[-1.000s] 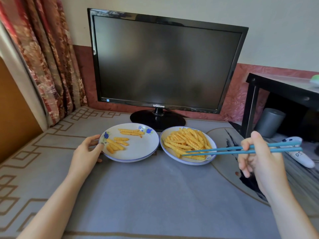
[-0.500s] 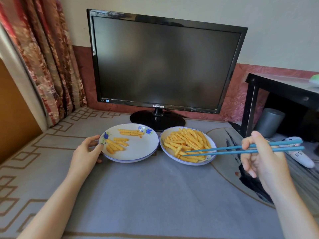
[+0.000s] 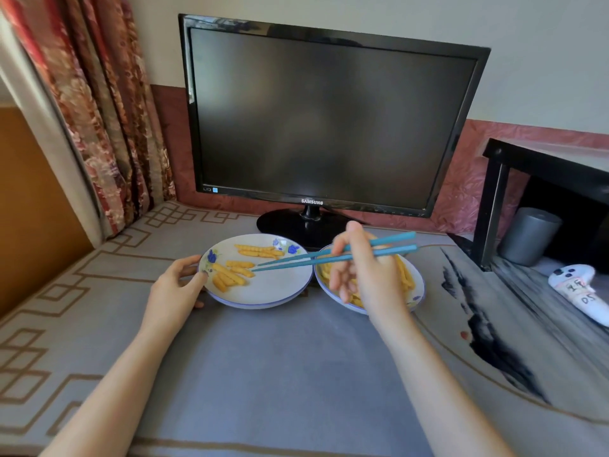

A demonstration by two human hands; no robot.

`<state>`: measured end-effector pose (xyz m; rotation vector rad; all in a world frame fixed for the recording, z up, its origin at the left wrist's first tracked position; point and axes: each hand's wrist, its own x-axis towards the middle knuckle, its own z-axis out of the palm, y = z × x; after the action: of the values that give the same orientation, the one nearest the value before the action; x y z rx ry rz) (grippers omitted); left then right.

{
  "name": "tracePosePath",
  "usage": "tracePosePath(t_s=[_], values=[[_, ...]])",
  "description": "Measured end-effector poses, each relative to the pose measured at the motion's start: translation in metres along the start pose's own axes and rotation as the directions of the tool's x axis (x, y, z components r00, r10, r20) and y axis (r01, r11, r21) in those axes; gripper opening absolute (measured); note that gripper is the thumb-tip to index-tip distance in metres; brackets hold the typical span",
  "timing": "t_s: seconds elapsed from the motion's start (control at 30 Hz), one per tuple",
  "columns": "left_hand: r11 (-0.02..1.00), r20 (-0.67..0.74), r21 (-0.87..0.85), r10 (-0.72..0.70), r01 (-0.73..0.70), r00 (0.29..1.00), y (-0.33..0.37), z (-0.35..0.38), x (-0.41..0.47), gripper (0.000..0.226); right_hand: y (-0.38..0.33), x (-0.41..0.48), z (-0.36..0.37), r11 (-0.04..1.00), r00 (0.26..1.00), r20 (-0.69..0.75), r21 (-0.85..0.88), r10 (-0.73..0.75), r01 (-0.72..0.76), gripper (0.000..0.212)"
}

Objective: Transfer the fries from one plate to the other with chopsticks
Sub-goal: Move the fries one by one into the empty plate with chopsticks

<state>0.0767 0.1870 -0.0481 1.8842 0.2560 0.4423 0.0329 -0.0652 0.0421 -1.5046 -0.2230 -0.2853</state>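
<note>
Two white plates with blue flowers sit side by side on the grey cloth. The left plate (image 3: 263, 291) holds several crinkle fries (image 3: 230, 275) near its left and far side. The right plate (image 3: 417, 285) holds a bigger pile of fries (image 3: 405, 275), mostly hidden behind my right hand (image 3: 365, 275). That hand grips a pair of teal chopsticks (image 3: 296, 260), whose tips reach over the left plate beside the fries there; I cannot tell whether they hold a fry. My left hand (image 3: 178, 288) holds the left plate's rim.
A black monitor (image 3: 329, 120) stands right behind the plates, its base (image 3: 290, 225) close to them. A black side table (image 3: 543, 179) and grey cylinder (image 3: 527, 235) stand at the right, with a white controller (image 3: 576, 291) lying nearby. Curtains (image 3: 99, 110) hang at the left.
My right hand has swung left from beside the right plate to above it, carrying the chopstick tips from the right plate's fries over to the left plate. The left hand stays on the rim.
</note>
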Motion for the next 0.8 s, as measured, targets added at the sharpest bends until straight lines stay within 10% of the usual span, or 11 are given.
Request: tracePosePath(t_s=[0.37,0.8], values=[[1.0,-0.005,-0.007,0.01,-0.01,1.0,0.0,0.0,0.0,0.031,0.023,0.01,0.028,0.997,0.99,0.135,-0.065,0.04,-0.032,0.041],[1.0,0.0,-0.014,-0.004,0.004,1.0,0.002,0.0,-0.002,0.031,0.015,0.008,0.016,0.998,0.995,-0.085,-0.004,0.058,-0.059,0.048]])
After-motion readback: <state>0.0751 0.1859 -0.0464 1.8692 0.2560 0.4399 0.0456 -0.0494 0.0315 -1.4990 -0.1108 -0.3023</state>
